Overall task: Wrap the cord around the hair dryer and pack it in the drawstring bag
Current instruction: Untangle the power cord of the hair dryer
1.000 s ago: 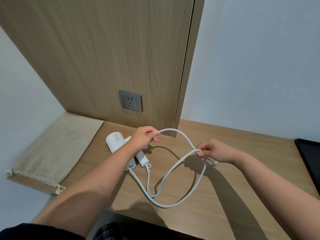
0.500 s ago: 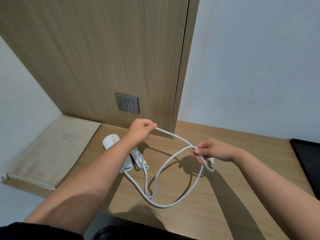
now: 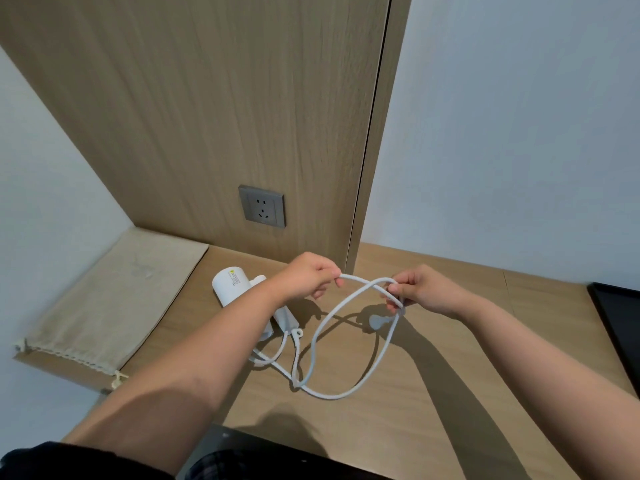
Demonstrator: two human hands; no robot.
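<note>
Closing in: left hand (image 3: 308, 278) and right hand (image 3: 422, 289) sit nearer than a second ago, each pinching the thin white cord (image 3: 377, 362); its loop has narrowed and crossed; white cylindrical hair dryer (image 3: 232, 285) lies unwrapped on the wooden desk (image 3: 450, 393); beige cloth drawstring bag (image 3: 114, 306) flat at far left; slack-gathering only, I judge.
</note>
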